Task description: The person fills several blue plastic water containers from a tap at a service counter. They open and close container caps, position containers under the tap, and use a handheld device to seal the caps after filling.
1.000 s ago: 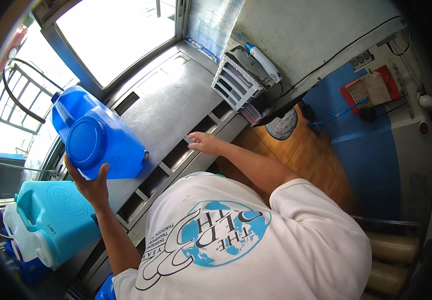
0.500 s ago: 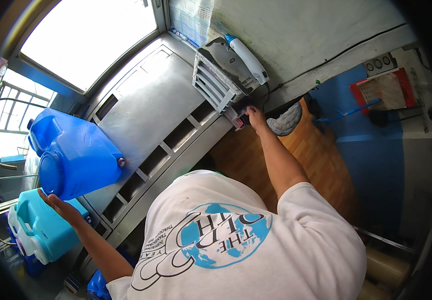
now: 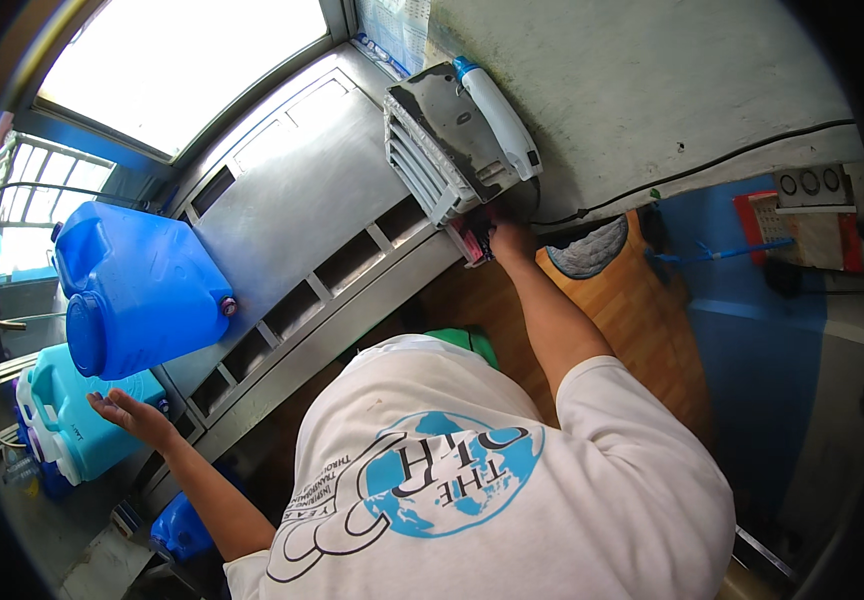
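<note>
My left hand (image 3: 134, 416) is open, palm up and fingers apart, just below a large blue water jug (image 3: 157, 290) with a round blue cap. It holds nothing and overlaps the side of a turquoise jug (image 3: 102, 430) in the picture. My right hand (image 3: 514, 242) reaches to the far end of the metal counter (image 3: 292, 190), beneath a grey slatted rack (image 3: 442, 170). Its fingers lie in shadow beside a small pinkish-red item (image 3: 474, 243). Whether they grip anything is hidden.
A white and blue handheld device (image 3: 497, 115) lies on top of the rack, its dark cable running along the wall. A grey mat (image 3: 590, 250) lies on the wooden floor (image 3: 592, 310). Another blue container (image 3: 184, 525) stands low at left. A curved metal tap (image 3: 2, 323) is beside the jugs.
My left hand has come down from the blue jug's cap, leaving a gap. The right hand has moved slightly deeper into the shadow under the rack. The view has shifted a little.
</note>
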`<action>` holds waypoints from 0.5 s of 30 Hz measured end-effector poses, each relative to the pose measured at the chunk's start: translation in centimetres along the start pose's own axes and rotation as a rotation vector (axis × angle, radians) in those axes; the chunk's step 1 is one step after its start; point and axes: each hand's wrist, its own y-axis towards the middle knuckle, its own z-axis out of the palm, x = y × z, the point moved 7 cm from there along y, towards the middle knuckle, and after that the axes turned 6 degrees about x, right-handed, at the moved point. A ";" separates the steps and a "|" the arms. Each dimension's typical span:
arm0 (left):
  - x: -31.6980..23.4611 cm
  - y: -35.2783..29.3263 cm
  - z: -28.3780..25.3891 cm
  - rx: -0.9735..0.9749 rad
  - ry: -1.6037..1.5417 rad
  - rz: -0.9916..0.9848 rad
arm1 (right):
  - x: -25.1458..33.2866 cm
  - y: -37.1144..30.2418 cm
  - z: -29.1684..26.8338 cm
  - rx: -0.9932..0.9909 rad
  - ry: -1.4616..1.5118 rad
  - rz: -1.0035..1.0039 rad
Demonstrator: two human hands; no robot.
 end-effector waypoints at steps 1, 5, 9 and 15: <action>-0.1 -0.1 -0.2 -0.005 0.013 0.008 | 0.8 0.3 -0.1 -0.049 -0.021 -0.080; 0.3 -1.5 -1.1 0.003 0.069 0.016 | 3.2 0.8 0.0 -0.129 0.006 -0.042; 1.2 -2.9 -1.4 0.040 0.090 0.004 | 3.0 1.6 -0.1 -0.394 0.175 -0.103; 0.4 -4.7 -1.5 0.060 0.103 0.018 | 1.8 2.7 1.2 -0.027 0.196 0.027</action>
